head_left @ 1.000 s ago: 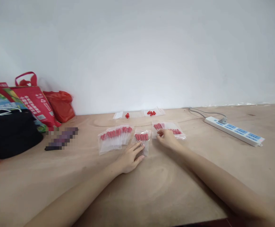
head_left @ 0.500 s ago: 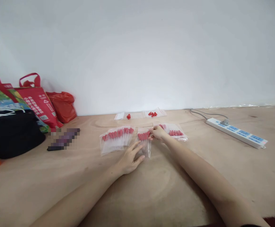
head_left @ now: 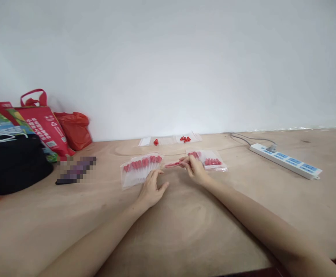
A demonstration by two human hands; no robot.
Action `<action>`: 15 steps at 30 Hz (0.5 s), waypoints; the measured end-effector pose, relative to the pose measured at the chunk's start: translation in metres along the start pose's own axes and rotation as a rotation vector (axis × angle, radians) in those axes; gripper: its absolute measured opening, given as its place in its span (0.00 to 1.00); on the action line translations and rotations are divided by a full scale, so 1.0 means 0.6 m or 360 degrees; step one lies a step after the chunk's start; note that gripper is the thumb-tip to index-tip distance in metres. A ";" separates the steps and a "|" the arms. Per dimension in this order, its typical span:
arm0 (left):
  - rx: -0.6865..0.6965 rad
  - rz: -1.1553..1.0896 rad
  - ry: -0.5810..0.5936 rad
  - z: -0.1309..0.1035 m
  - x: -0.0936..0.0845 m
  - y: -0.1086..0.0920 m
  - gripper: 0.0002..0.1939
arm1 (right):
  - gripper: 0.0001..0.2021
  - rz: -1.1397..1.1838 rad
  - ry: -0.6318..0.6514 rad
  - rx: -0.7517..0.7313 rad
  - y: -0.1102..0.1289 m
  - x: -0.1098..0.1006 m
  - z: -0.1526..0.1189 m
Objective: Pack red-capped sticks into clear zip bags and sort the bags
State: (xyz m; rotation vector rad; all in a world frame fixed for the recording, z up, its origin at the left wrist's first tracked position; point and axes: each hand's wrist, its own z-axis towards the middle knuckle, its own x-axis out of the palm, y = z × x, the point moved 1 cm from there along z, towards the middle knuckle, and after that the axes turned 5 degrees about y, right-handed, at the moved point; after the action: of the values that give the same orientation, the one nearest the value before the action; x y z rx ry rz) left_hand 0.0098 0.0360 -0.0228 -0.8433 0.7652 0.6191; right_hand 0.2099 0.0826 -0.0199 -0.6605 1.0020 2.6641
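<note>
While pinched at its right end by the right hand (head_left: 195, 169), the small packet (head_left: 174, 164) of red-capped tubes hangs just above the counter (head_left: 185, 231), long axis approx. left-right, pointing left toward the fanned packets (head_left: 140, 168). Left hand (head_left: 150, 188) rests w/ fingers loosely spread at their near edge.

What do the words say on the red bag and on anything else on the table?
Red shopping bag: white lettering and a small logo, too small and blurred to read.
Colourful bag behind it: print, unreadable.
Power strip: blue sockets, no readable text.
Pixelated dark thing: blurred out, nothing readable.
Clear packets of red-capped pieces: no labels visible.
</note>
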 end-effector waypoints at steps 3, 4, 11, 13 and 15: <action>0.0048 0.0216 -0.0031 -0.001 -0.002 -0.002 0.17 | 0.03 -0.0084 0.0250 -0.0085 0.003 -0.005 -0.017; 0.0110 0.0294 -0.0031 0.001 -0.004 -0.003 0.18 | 0.03 -0.0113 0.0334 -0.0108 0.005 -0.008 -0.021; 0.0851 0.0701 0.0289 0.026 -0.018 -0.005 0.08 | 0.06 -0.0634 0.0592 -0.0269 0.012 -0.028 -0.052; 0.0926 0.0747 0.0269 0.029 -0.018 -0.002 0.10 | 0.07 -0.0875 0.0531 -0.0347 0.011 -0.031 -0.057; 0.0965 0.0764 0.0202 0.029 -0.016 0.001 0.11 | 0.07 -0.1049 0.0467 -0.0456 0.011 -0.031 -0.059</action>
State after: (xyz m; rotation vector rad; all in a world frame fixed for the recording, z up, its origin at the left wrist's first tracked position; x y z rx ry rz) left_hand 0.0097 0.0489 -0.0079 -0.1346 1.2085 0.7030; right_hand 0.2352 0.0532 -0.0306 -1.2196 0.3495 2.1607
